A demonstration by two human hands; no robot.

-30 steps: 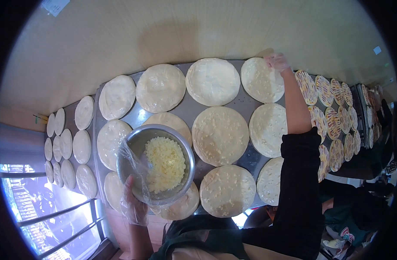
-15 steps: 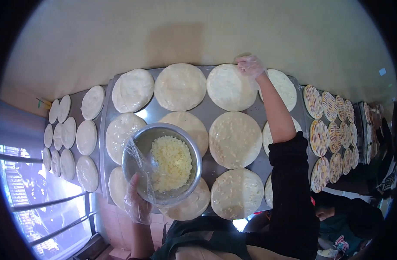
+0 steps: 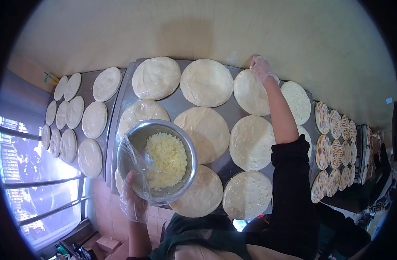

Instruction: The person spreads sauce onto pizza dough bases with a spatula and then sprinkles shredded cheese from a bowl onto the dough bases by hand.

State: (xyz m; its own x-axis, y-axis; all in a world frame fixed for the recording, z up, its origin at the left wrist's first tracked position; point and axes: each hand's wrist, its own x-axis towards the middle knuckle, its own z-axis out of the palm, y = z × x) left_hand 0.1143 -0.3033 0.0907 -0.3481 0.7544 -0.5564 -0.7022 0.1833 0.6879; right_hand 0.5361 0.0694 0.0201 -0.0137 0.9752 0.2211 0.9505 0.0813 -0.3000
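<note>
A metal bowl (image 3: 187,141) holds pale yellow crumbly bits (image 3: 167,160), with clear plastic film hanging over its left side. My left hand (image 3: 133,201), in a clear plastic glove, grips the bowl's lower left rim, thumb up on the film. Stretched out to the back, my gloved right hand (image 3: 262,69) is above the rear edge of a dough round (image 3: 251,92), its fingers bunched together; whether bits are between them is too small to tell. Around the bowl, flat dough rounds (image 3: 206,82) lie in rows on a grey metal tray (image 3: 168,107). Some rounds on the right carry scattered bits.
Another tray (image 3: 114,104) with plain dough rounds stands at the left. To the right, rounds with coloured stripes (image 3: 323,151) lie on further trays. A beige wall (image 3: 250,30) runs behind. A window with bars (image 3: 38,182) is at the lower left.
The trays and rounds have shifted rightward in view. My right hand has moved from the far right round to the one left of it. My left hand still holds the bowl.
</note>
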